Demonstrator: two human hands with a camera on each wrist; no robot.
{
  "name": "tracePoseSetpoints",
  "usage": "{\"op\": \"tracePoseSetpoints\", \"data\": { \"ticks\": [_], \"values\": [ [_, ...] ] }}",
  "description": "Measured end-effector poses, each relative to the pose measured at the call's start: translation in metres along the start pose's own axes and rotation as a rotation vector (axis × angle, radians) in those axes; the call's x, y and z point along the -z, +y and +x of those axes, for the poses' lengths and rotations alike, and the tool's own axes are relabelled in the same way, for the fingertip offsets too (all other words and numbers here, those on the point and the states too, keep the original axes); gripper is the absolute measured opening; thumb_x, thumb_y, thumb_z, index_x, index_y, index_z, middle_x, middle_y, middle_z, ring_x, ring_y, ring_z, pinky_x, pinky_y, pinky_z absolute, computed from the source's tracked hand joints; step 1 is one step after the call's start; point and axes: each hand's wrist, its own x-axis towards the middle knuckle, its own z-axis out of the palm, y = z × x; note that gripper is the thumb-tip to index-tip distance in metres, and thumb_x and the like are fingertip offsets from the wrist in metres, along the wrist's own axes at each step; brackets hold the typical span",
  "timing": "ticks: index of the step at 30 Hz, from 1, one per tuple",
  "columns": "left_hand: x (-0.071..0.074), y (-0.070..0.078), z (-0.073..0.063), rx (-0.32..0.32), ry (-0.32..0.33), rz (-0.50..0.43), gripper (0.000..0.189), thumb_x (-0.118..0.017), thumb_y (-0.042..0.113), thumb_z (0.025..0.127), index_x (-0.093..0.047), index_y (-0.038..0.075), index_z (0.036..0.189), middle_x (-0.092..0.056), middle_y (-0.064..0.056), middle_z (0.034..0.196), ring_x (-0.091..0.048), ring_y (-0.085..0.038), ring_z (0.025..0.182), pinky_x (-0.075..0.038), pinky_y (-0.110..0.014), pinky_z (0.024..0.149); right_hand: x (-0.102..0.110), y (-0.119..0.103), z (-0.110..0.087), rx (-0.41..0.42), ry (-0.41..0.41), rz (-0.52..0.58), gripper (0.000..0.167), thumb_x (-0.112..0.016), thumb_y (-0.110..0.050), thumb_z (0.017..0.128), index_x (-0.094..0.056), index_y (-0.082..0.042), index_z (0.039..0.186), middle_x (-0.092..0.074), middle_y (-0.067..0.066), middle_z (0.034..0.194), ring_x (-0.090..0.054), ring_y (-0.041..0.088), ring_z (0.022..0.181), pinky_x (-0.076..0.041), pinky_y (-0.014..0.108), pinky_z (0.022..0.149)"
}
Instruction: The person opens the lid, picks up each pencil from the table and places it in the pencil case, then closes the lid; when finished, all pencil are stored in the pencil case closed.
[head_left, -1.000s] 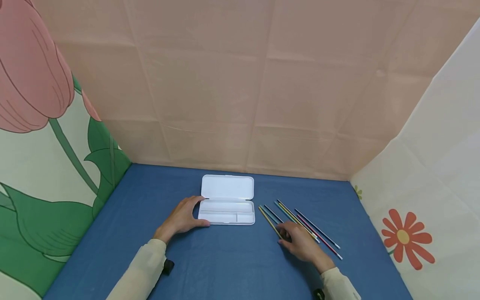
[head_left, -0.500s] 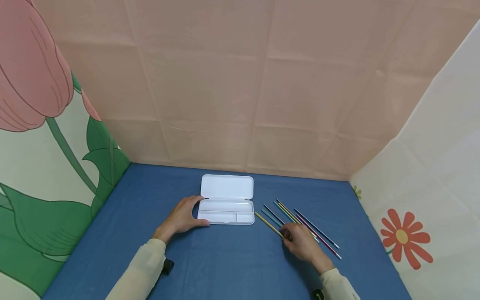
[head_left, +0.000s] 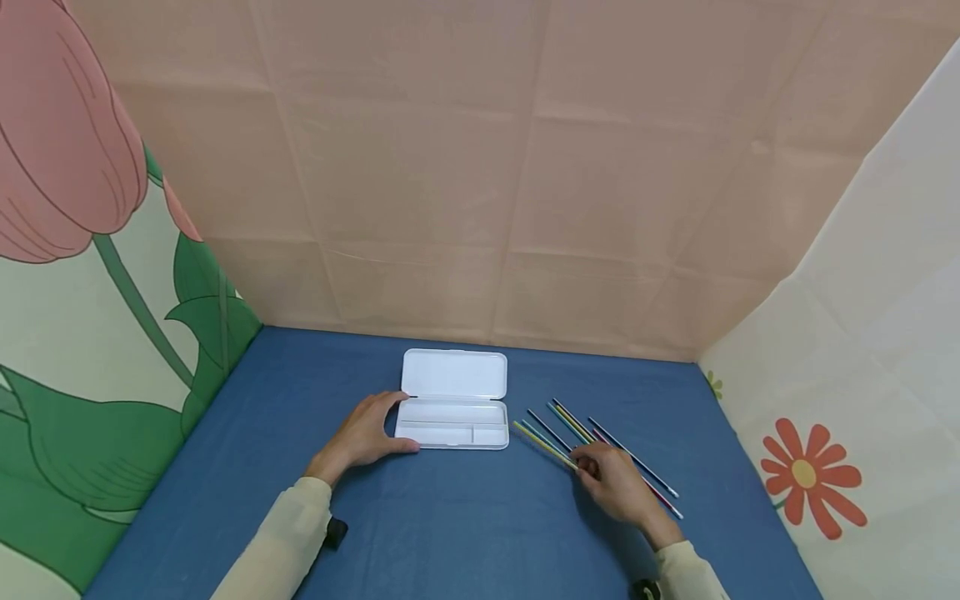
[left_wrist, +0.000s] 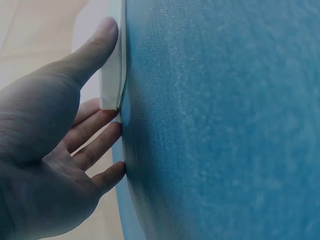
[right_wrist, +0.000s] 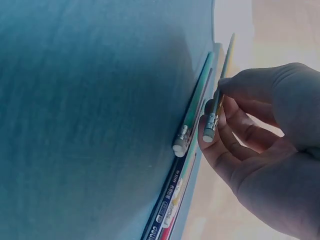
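A white pencil case (head_left: 452,422) lies with its lid (head_left: 454,374) turned back and its compartments bare. At its left end my left hand (head_left: 367,429) holds it, thumb at the front edge and fingers at the back corner; in the left wrist view the thumb (left_wrist: 95,50) lies against the case side. My right hand (head_left: 611,483) pinches a yellow pencil (right_wrist: 228,60) between thumb and fingers near the eraser end. Beneath that hand lie a teal pencil (right_wrist: 197,102) and several others, among them a dark blue one (right_wrist: 162,205), partly hidden by the hand in the head view.
Loose pencils (head_left: 637,461) spread slantwise to the right of the case on the blue cloth (head_left: 450,525). A beige backdrop (head_left: 480,208) rises behind, with printed flower panels (head_left: 900,375) at both sides.
My right hand has shifted slightly right with the yellow pencil, whose direction has turned a little and which now lies closer along the teal one. The left hand and case stay put.
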Motion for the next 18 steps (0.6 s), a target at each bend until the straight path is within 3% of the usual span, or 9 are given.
{"op": "tracePoseSetpoints", "data": {
  "ticks": [9,18],
  "values": [
    [0.001,0.001,-0.001,0.002,-0.001,0.011,0.099,-0.099,0.048,0.086,-0.055,0.007,0.164,-0.053,-0.025,0.171,-0.05,-0.052,0.158,-0.043,-0.074,0.128,0.003,-0.002,0.003,0.087,0.062,0.023,0.017,-0.081,0.006,0.098,-0.085,-0.009,0.107,-0.066,-0.008,0.09,-0.052,-0.003,0.078,-0.046,0.021,0.067],
    [0.0,0.003,-0.001,0.009,-0.006,0.008,0.099,-0.1,0.047,0.086,-0.054,0.007,0.165,-0.053,-0.025,0.172,-0.049,-0.052,0.159,-0.042,-0.074,0.129,0.004,-0.006,0.012,0.07,0.043,0.031,0.019,-0.082,0.002,0.098,-0.084,-0.013,0.109,-0.069,-0.009,0.094,-0.053,-0.003,0.08,-0.047,0.021,0.069]
  ]
}}
